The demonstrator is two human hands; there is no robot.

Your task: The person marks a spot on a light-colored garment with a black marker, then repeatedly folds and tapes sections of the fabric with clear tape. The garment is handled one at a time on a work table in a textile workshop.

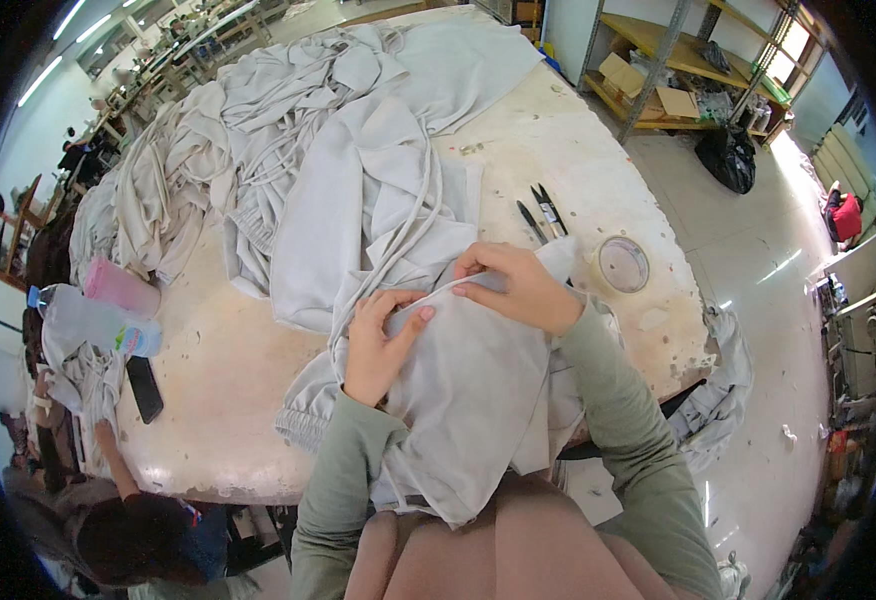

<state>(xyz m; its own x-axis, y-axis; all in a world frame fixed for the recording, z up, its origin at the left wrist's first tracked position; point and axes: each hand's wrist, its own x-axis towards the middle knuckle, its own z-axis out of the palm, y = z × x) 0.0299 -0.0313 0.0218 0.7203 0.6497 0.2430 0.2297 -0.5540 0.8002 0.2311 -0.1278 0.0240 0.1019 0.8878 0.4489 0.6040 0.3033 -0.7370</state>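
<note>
Both hands are laid on a pale grey garment spread over the near edge of the worn table: the left hand is pressed flat and unclenched on the cloth, while the right hand is pinched on a thin white cord whose long axis is stretched between the two, the right being nearer its far end. A heap of like garments is piled beyond. Bare tabletop is left only to the right, beside the pens and a round lid.

Both hands, left hand and right hand, flat on a pale grey garment atop the worktable.
</note>
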